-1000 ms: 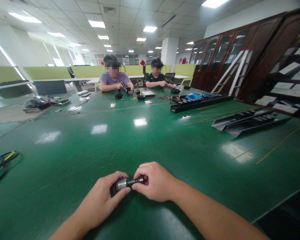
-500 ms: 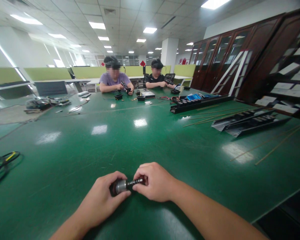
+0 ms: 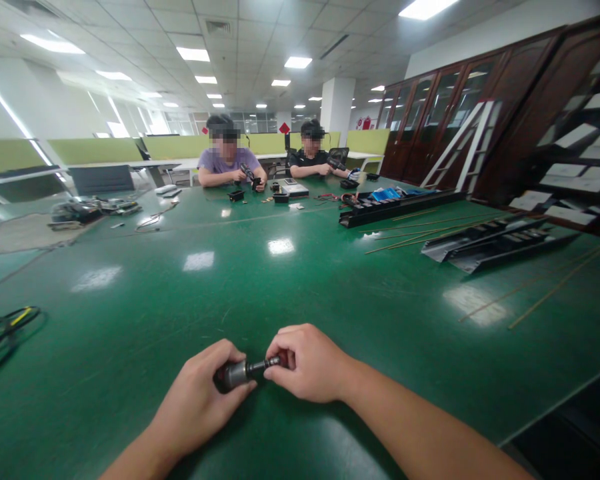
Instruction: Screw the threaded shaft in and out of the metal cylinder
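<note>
Low in the middle of the head view, my left hand (image 3: 200, 383) is closed around the silver cylindrical body of what looks like a solenoid valve (image 3: 237, 375), with a dark end towards the palm. A thin, dark, ridged stem runs right from that body. Thumb and forefinger of my right hand (image 3: 307, 365) pinch the stem near its far tip, its other fingers curled in. The valve lies roughly level, just above the green tabletop (image 3: 180, 320). My palms hide part of the dark end and part of the tip.
Black cable (image 3: 10, 327) lies coiled at the left. On the right are black metal channels (image 3: 500, 247) and thin rods (image 3: 425, 233). Across the table two people (image 3: 230, 160) handle dark tools and parts. A stepladder (image 3: 463, 147) stands by the cabinets.
My left hand has shifted slightly left with the valve body, and the valve has slid left within my right fingertips. More of the stem's middle shows between the hands.
</note>
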A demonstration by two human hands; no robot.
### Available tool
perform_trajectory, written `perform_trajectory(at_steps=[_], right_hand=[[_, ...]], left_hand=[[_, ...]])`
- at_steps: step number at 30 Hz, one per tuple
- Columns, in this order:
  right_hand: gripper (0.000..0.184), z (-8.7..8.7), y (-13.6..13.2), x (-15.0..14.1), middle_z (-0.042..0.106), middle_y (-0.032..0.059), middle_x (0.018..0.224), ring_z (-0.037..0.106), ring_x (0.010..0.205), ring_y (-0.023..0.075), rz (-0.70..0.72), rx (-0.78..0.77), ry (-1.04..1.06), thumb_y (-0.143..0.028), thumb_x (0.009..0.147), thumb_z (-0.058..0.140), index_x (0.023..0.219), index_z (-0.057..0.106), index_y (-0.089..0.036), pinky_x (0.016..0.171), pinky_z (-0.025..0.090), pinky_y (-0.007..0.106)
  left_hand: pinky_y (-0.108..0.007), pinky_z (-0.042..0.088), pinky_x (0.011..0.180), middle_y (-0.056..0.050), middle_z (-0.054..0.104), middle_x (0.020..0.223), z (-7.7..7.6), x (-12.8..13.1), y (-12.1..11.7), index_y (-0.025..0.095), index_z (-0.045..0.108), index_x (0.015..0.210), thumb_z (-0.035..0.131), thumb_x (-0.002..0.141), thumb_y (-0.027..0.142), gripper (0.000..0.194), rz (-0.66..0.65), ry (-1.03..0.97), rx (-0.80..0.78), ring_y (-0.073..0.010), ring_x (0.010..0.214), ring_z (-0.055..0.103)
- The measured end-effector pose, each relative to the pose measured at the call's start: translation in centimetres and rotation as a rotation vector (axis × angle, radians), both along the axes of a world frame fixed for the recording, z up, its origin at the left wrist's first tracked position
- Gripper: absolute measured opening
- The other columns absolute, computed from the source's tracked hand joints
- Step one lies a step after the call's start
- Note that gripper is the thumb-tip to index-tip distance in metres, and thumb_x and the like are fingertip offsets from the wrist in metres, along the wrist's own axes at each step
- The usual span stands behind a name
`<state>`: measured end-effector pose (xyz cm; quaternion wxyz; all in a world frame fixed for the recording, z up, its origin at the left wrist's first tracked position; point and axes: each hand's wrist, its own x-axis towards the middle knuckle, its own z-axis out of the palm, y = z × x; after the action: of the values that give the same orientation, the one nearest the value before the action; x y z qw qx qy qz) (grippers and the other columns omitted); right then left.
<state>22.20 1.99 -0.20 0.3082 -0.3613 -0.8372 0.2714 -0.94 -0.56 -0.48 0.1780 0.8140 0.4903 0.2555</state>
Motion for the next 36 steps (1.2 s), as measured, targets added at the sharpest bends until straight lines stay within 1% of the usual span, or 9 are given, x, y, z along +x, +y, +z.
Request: perform_trajectory(at_steps=[7,21,36], right_hand=[[0.008,0.0,0.2,0.2,0.058,-0.0031,0.067,0.053,0.062,0.0105,-0.014,-0.008,0.006,-0.023,0.076,0.073,0.081,0.069,-0.018,0.060,0.039,0.021],[0.009,0.0,0.4,0.4,0.060,-0.0021,0.068,0.053,0.060,0.0107,-0.034,-0.047,0.008,-0.025,0.077,0.073,0.082,0.070,-0.018,0.057,0.039,0.022],[0.009,0.0,0.4,0.3,0.059,-0.0026,0.067,0.053,0.060,0.0106,-0.040,-0.035,0.004,-0.024,0.076,0.073,0.082,0.071,-0.018,0.058,0.039,0.022]], left_hand=[[-0.027,0.045,0.068,0.001,0.062,0.083,0.1,-0.3,0.0,0.022,0.057,0.090,0.068,0.083,0.034,0.018,0.009,0.040,0.009,-0.0167,0.075,0.060],[-0.028,0.047,0.070,-0.001,0.064,0.084,0.7,-0.7,0.2,0.021,0.058,0.090,0.066,0.085,0.037,0.018,0.014,0.084,-0.002,-0.0186,0.077,0.062],[-0.028,0.045,0.069,0.000,0.064,0.082,1.1,-0.5,0.1,0.021,0.059,0.088,0.065,0.085,0.038,0.018,0.011,0.121,-0.023,-0.0183,0.075,0.061]])
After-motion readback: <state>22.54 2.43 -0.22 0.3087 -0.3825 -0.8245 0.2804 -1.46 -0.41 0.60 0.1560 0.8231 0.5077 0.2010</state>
